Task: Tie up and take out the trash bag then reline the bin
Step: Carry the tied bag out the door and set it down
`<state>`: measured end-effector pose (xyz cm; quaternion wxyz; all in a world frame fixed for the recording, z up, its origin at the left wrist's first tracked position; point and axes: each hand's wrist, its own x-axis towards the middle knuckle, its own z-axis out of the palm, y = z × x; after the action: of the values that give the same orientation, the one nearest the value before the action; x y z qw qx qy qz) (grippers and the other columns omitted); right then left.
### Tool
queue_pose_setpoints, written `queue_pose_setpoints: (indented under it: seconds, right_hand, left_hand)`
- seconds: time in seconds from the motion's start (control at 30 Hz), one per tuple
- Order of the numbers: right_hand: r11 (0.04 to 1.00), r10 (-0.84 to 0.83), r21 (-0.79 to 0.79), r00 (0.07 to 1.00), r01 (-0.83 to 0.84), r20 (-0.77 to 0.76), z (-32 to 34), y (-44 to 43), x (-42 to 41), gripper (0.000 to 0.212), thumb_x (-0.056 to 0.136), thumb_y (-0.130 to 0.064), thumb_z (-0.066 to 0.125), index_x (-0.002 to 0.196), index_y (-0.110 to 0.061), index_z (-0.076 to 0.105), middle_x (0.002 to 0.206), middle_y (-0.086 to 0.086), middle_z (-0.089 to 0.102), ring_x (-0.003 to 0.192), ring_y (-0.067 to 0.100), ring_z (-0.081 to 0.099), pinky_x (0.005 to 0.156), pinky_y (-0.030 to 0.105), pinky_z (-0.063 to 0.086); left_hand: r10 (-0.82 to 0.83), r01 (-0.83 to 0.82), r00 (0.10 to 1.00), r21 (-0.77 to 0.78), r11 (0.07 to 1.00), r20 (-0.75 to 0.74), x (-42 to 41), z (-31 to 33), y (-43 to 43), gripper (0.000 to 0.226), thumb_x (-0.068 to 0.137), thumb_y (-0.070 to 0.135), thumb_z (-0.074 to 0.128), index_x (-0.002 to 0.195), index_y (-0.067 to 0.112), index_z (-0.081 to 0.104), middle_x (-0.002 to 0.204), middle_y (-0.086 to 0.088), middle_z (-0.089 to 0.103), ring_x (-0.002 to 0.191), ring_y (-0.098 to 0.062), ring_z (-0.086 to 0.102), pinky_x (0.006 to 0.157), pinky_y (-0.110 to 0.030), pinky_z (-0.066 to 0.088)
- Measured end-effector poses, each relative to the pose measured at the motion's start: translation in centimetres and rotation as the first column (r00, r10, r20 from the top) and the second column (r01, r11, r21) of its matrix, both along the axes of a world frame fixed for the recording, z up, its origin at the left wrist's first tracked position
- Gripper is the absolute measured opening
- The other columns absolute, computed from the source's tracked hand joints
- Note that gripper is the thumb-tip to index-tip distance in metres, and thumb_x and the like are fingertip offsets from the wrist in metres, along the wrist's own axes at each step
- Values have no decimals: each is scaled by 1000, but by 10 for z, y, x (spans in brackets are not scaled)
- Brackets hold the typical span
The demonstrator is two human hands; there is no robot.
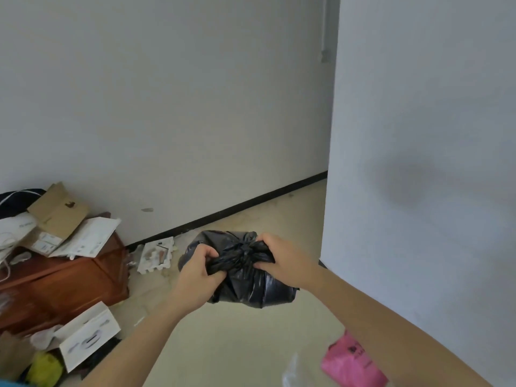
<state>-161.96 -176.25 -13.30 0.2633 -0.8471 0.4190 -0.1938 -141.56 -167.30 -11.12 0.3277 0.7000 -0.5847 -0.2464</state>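
Note:
A full black trash bag [252,289] hangs in front of me above the floor, its top gathered into a knot [244,248]. My left hand [196,275] grips one twisted end of the bag's top on the left of the knot. My right hand [282,261] grips the other end on the right. The two hands are close together with the knot between them. No bin is in view.
A low brown wooden cabinet [69,280] stands at the left, piled with cardboard and papers. More boxes and clutter [83,342] lie in front of it. White packaging [156,255] lies by the baseboard. A pink plastic bag [351,364] lies at the lower right, beside a white wall corner [326,219].

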Motion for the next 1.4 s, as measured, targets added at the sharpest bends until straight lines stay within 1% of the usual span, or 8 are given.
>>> queue_pose_setpoints:
  seconds: [0.23, 0.37, 0.5, 0.63, 0.8, 1.07, 1.23, 1.4]
  right_hand:
    - [998, 1, -56, 995, -7, -100, -13, -157, 121, 18, 96, -27, 59, 107, -19, 48, 94, -2, 60, 84, 18, 58, 74, 35, 51]
    - [999, -12, -32, 985, 7, -171, -23, -246, 169, 17, 95, -26, 59, 108, -20, 49, 97, 1, 63, 87, 20, 60, 78, 39, 53]
    - [994, -103, -43, 968, 96, -227, -21, -329, 185, 19, 96, -27, 59, 110, -22, 47, 100, -1, 63, 89, 18, 61, 81, 36, 55]
    - [969, -244, -25, 948, 244, -203, -24, -411, 170, 23, 94, -28, 62, 112, -22, 49, 104, -1, 64, 94, 19, 63, 85, 39, 56]
    - [925, -379, -27, 911, 380, -162, -41, -530, 140, 28, 95, -28, 59, 120, -19, 50, 110, 2, 63, 98, 22, 61, 86, 40, 53]
    - [886, -449, 70, 886, 458, -113, -36, -731, 112, 27, 87, -36, 63, 104, -29, 43, 98, -6, 57, 92, 18, 58, 77, 34, 50]
    - [897, -424, 59, 889, 439, -172, -37, -851, 115, 49, 88, -38, 65, 129, -24, 44, 124, -1, 58, 111, 19, 57, 90, 33, 48]
    - [865, -500, -126, 809, 486, -309, -57, -973, 114, 43, 87, -40, 62, 126, -22, 56, 117, 4, 58, 110, 25, 55, 91, 38, 48]
  left_hand:
    - [-103, 115, 990, 129, 985, -99, 128, -29, -153, 78, 83, 21, 73, 135, 38, 18, 101, -2, 59, 65, -30, 65, 53, -39, 56]
    - [-207, 218, 976, 228, 949, -70, 188, -46, -257, 92, 80, 32, 74, 150, 37, 14, 117, 6, 56, 98, -17, 64, 81, -28, 55]
    - [-309, 296, 951, 251, 922, 11, 212, -43, -371, 65, 85, 32, 70, 141, 32, 38, 122, 5, 58, 104, -13, 61, 88, -26, 52]
    - [-321, 310, 947, 186, 932, 29, 201, -44, -485, 26, 84, 27, 68, 103, 31, 50, 92, 3, 67, 67, -14, 65, 52, -28, 51]
    - [-358, 349, 922, 83, 933, 147, 162, -62, -629, 28, 82, 28, 67, 97, 31, 44, 91, 8, 65, 81, -12, 62, 65, -28, 50]
    - [-263, 261, 965, 77, 962, 19, 126, -62, -835, 24, 85, 26, 70, 97, 21, 50, 89, 7, 64, 78, -5, 58, 60, -19, 41]
    - [-203, 216, 968, 76, 973, -146, 130, -66, -960, 20, 85, 23, 72, 90, 16, 54, 87, 0, 65, 82, -17, 62, 65, -28, 44]
    - [-217, 263, 925, 111, 958, -311, 130, -98, -1092, 21, 80, 26, 75, 87, 19, 56, 87, -5, 70, 84, -26, 69, 83, -51, 56]
